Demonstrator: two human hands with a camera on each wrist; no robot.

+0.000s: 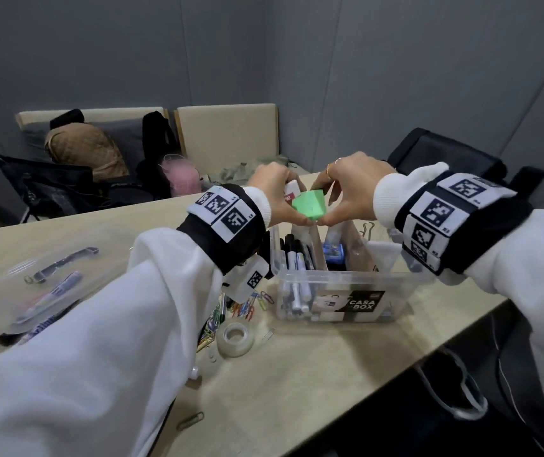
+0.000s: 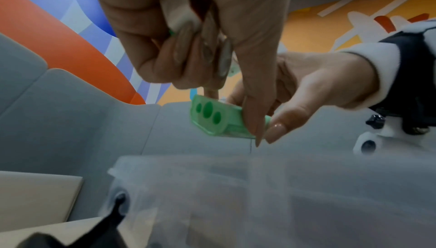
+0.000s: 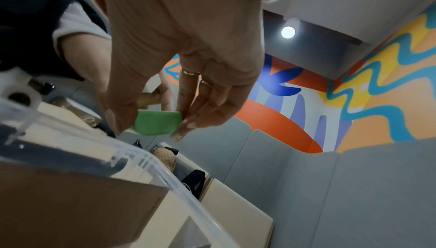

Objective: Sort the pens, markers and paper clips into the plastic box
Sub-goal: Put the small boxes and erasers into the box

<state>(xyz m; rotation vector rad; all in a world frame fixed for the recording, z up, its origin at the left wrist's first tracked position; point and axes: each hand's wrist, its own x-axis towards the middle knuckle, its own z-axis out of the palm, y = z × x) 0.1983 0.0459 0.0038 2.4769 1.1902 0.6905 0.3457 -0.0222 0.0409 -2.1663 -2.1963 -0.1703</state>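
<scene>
The clear plastic box [image 1: 340, 291] sits near the right front edge of the tabletop [image 1: 313, 384], right under both hands. Black and white pens and markers [image 1: 297, 258] stand in its left part. The left hand [image 1: 274, 192] and the right hand [image 1: 346, 189] pinch one small green plastic block with three round holes [image 2: 212, 119] between their fingertips, one hand at each end. The left hand also curls round a small white thing [image 1: 292, 189]; I cannot tell what it is. The block lies sideways, its long way running from hand to hand, just above the middle of the box. I think it only needs to go straight down. Coloured paper clips [image 1: 251, 305] lie left of the box, nearer the left hand.
</scene>
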